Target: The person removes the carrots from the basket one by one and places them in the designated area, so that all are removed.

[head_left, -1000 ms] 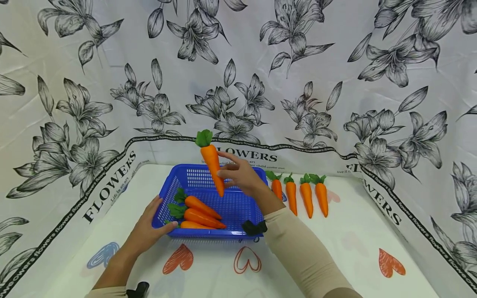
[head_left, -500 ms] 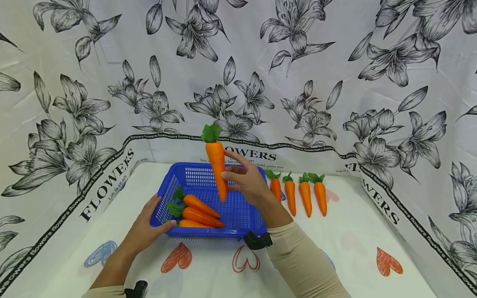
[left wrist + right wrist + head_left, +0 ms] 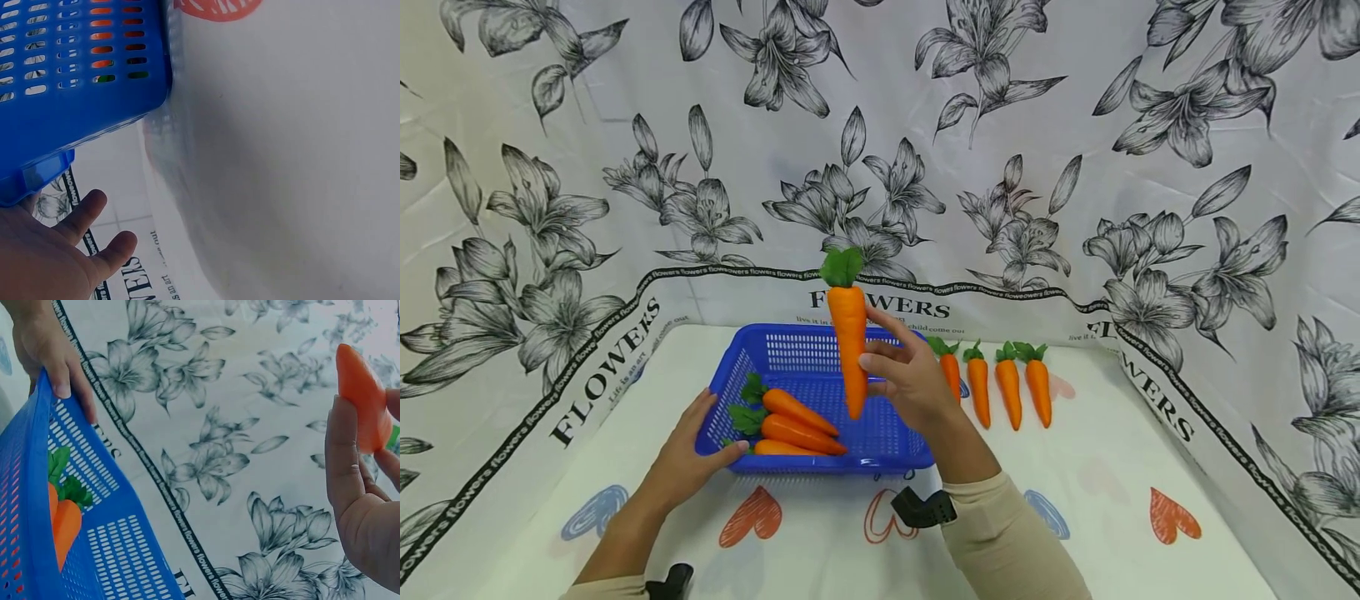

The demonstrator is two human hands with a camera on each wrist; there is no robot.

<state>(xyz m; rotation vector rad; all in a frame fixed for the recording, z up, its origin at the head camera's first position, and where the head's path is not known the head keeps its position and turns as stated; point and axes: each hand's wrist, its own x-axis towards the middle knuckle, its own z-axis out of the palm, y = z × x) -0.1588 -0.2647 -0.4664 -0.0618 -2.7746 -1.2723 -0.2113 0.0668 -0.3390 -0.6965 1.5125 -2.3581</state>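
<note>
Table (image 3: pixel 1120 492), white cover printed with hearts; left to right.

Blue heart print (image 3: pixel 595 512), toward the table's left edge.

Left hand (image 3: pixel 688 454), at the basket's near left corner: fingers spread and mostly straight, thumb laid on the near rim, others along the left wall. Dark wristband (image 3: pixel 672 582) below, at the cuff of a beige sleeve.

Blue basket (image 3: pixel 865 462), slotted walls, one piece, toward the table's far edge and left of its middle.

Three orange carrots (image 3: pixel 801 434) in the basket's left half, side by side, green leaves to the left wall, tips to the right; the nearest partly hidden by the near rim.

Raised carrot (image 3: pixel 848 350), one, above the basket and clear of it, nearly upright, leaves at the top, tip down.

Right hand (image 3: pixel 910 379), fingers partly bent, little opened, pinching that carrot between thumb and fingers from its right side. Black wristband and beige sleeve behind.

Row of four carrots (image 3: pixel 1009 393), right of the basket near the table's far edge, leaves away from the person; leftmost's tip hidden.

Red heart print (image 3: pixel 1175 517), toward the right edge.
</note>
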